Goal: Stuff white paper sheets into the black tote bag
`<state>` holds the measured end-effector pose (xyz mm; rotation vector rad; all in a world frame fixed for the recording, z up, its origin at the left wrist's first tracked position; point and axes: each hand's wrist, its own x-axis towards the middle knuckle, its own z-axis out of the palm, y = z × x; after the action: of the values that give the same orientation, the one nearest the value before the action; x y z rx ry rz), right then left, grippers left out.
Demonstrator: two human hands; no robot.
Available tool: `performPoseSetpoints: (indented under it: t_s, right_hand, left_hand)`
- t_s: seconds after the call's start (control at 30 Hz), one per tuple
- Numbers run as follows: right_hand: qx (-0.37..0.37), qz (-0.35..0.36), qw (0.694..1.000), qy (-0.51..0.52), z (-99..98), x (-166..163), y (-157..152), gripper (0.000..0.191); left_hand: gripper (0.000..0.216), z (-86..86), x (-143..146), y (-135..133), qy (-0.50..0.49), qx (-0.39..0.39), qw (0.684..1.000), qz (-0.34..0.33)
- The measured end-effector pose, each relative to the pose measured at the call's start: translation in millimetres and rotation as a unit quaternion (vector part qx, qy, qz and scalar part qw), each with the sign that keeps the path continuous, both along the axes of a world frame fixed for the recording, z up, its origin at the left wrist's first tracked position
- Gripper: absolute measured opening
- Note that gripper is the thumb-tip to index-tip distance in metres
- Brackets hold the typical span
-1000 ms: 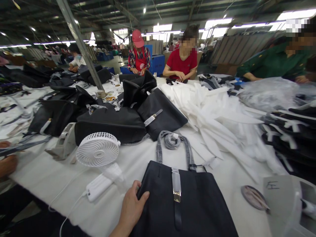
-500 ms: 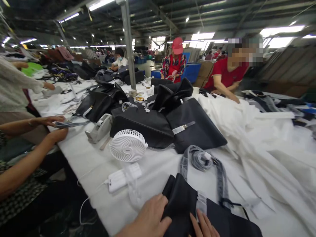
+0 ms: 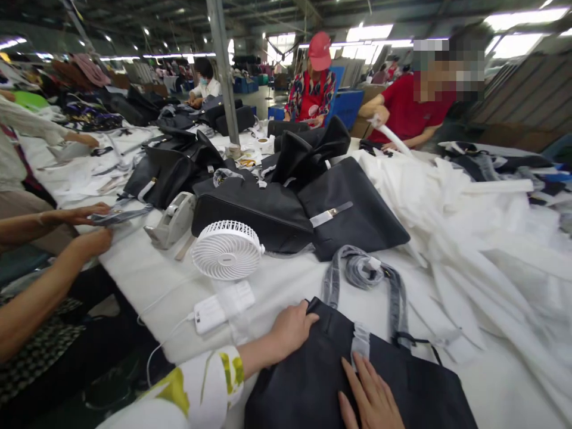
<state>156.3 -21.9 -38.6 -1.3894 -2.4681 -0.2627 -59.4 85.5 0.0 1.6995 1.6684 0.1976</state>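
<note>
A black handbag (image 3: 308, 369) lies flat before me at the table's near edge. My left hand (image 3: 292, 328) is closed on its upper left corner. With fingers stretched out, my right hand (image 3: 373, 396) rests on the bag's front, its fingertips at a strip of clear wrapping (image 3: 361, 341) running down from the top edge. Grey wrapped straps (image 3: 397, 292) loop up beyond the bag, with a coiled wrapped strap (image 3: 364, 273) between them. A thin black cord (image 3: 420, 341) lies by the bag's right side.
A white fan (image 3: 227, 250), a white power bank (image 3: 223, 307) with a cable and a tape dispenser (image 3: 172, 220) stand to the left. More black bags (image 3: 353, 208) are piled behind. White sheets (image 3: 469, 238) heap at right. A co-worker's hands (image 3: 93, 229) work at far left.
My left hand has moved up to the bag's top corner, and the bag's folded left part now lies spread out flat. My right hand stays on the bag's front.
</note>
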Motion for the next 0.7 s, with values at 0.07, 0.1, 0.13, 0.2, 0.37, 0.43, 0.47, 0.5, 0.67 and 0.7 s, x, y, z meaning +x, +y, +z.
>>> performPoseSetpoints:
  t_s: [0.07, 0.1, 0.13, 0.2, 0.37, 0.43, 0.47, 0.5, 0.67, 0.7]
  right_hand:
    - [-0.012, -0.014, 1.0, 0.0, 5.2, -3.1, -2.6, 0.053]
    - [-0.013, -0.018, 1.0, 0.0, 6.9, -4.4, -3.7, 0.052]
    - [-0.014, -0.022, 1.0, -0.001, 8.0, -5.4, -4.7, 0.051]
    - [-0.018, -0.028, 0.999, -0.001, 8.5, -6.6, -6.3, 0.051]
    - [-0.052, -0.038, 0.998, 0.028, 7.3, -7.5, -7.0, 0.053]
    - [-0.069, -0.041, 0.996, 0.043, 9.8, -8.2, -5.8, 0.052]
    - [-0.078, -0.044, 0.995, 0.046, 11.9, -8.6, -5.4, 0.052]
    - [-0.086, -0.046, 0.994, 0.047, 14.5, -8.9, -5.4, 0.051]
    - [-0.059, -0.057, 0.997, 0.011, 12.7, -5.5, -11.4, 0.05]
    - [-0.04, -0.057, 0.998, 0.005, 6.2, -3.5, -12.0, 0.051]
  left_hand:
    - [0.037, 1.1, -1.5, 0.1, 0.006, 0.003, 1.0, -0.007]
    - [0.038, 4.0, -2.7, 0.3, 0.007, 0.004, 1.0, -0.011]
    - [0.039, 8.0, -4.3, 0.0, 0.007, 0.006, 1.0, -0.018]
    - [0.042, 17.7, -8.9, -4.0, 0.0, 0.009, 0.999, -0.039]
    - [0.071, 28.6, -22.4, -33.1, 0.017, 0.013, 0.998, -0.051]
    - [0.064, 24.7, -24.2, -43.1, 0.037, 0.015, 0.999, -0.031]
    - [0.061, 22.8, -24.3, -46.3, 0.04, 0.016, 0.999, -0.025]
    - [0.06, 21.9, -23.8, -48.2, 0.041, 0.017, 0.999, -0.021]
    - [0.059, 31.4, -8.6, -53.3, 0.091, 0.126, 0.986, -0.061]
    - [0.062, 30.9, -1.9, -55.5, 0.087, 0.175, 0.977, -0.091]
